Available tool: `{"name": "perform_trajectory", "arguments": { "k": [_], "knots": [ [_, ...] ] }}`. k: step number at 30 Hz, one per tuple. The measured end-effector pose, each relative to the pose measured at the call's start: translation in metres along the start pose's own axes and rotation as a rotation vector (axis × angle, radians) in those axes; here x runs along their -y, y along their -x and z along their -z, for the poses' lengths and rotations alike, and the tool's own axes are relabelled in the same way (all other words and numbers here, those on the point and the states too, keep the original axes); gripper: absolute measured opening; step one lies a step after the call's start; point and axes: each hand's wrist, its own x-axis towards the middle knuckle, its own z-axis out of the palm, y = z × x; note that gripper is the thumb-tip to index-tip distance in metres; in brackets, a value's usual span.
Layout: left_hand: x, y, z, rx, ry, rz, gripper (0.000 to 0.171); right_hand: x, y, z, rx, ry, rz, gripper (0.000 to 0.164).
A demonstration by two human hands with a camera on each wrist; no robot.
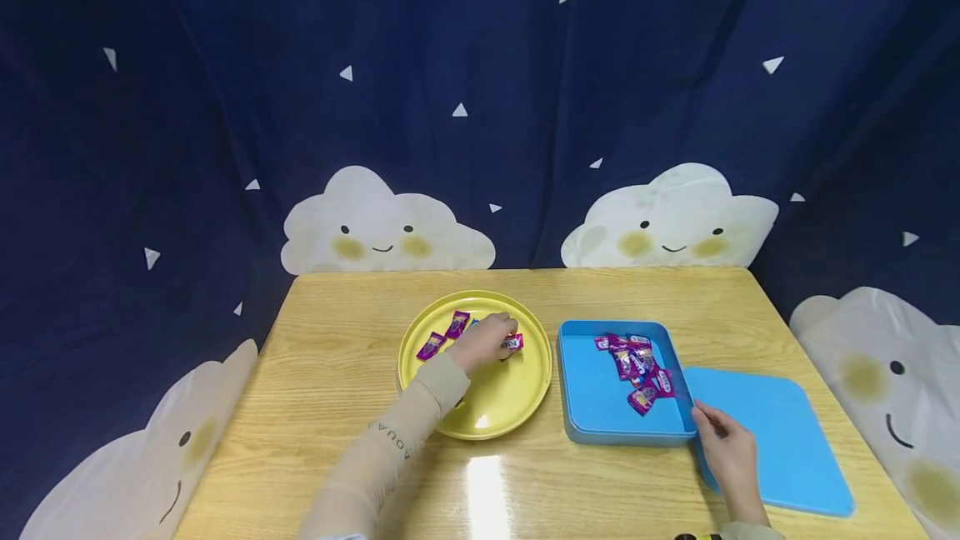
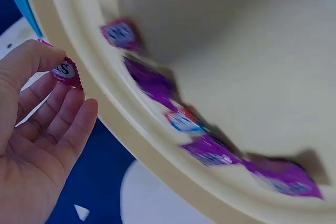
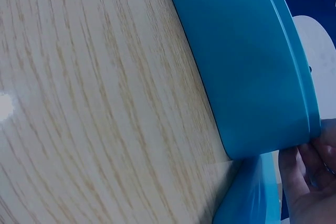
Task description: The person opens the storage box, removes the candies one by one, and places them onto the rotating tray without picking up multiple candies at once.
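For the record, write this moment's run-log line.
left hand: pinches wrapped candy over yellow tray | right hand: grips blue box corner | other candies: in tray, box

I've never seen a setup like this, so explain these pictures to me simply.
No robot here, just a person. The wide picture comes from a head camera; the two close ones from a camera on each wrist. On the table sit a yellow plate and a blue box, both holding wrapped sweets, plus a flat blue piece, probably a lid. The left hand pinches one sweet at the plate; the right hand holds a corner of the box.
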Motion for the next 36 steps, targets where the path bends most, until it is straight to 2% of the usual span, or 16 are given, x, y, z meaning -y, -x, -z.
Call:
{"name": "perform_trajectory", "arguments": {
  "k": [4,7,12,16,19,24,31,36],
  "knots": [
    [0.018,0.009,-0.002,0.019,0.005,0.034,0.019,-0.001,0.001,-0.001,-0.013,-0.004,0.019,0.041],
    [0.029,0.016,-0.003,0.055,0.015,0.089,0.02,-0.003,0.001,-0.002,-0.035,0.002,0.053,0.044],
    [0.037,0.025,-0.001,0.128,0.087,0.232,0.023,-0.003,0.0,-0.001,-0.028,-0.002,0.037,0.043],
    [0.039,0.027,-0.001,0.155,0.097,0.328,0.023,-0.001,0.0,0.0,-0.017,0.002,0.003,0.039],
    [0.041,0.029,-0.003,0.146,0.081,0.355,0.022,0.0,0.0,-0.001,-0.022,0.005,0.007,0.039],
    [0.045,0.032,-0.005,0.113,0.033,0.359,0.018,0.001,0.002,-0.001,-0.026,-0.006,0.009,0.037],
    [0.045,0.03,-0.006,0.138,-0.003,0.4,0.011,-0.001,0.001,-0.001,-0.022,-0.016,0.013,0.037],
    [0.046,0.029,-0.008,0.126,-0.017,0.391,0.008,0.0,0.002,-0.001,-0.024,-0.006,0.018,0.037]
  ]
}}
